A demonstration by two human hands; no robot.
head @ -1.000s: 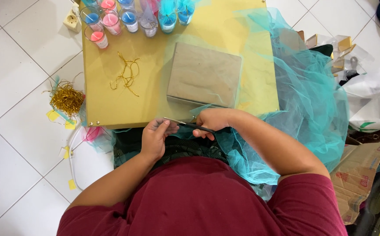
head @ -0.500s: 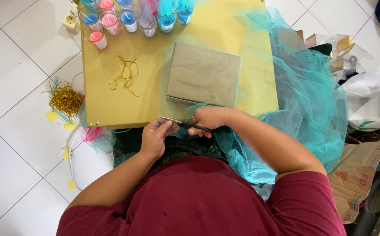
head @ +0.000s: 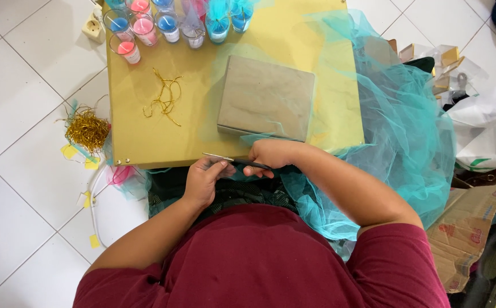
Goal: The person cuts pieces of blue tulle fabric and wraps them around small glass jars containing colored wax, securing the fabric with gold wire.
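Left hand (head: 207,178) at the near edge of the gold worktop (head: 139,137), fingers pinched on the tip of the scissors (head: 235,161). Right hand (head: 273,155) closed around the scissors' handle end, resting on teal netting (head: 407,131) just below the grey box (head: 266,97)

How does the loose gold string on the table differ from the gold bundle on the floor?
The gold string lies on the yellow table as a few thin, loose loops; the gold bundle sits on the white floor tiles, left of the table, as a dense tangled clump. The string is sparse and flat, the bundle thick and bushy. Both are shiny gold strands.
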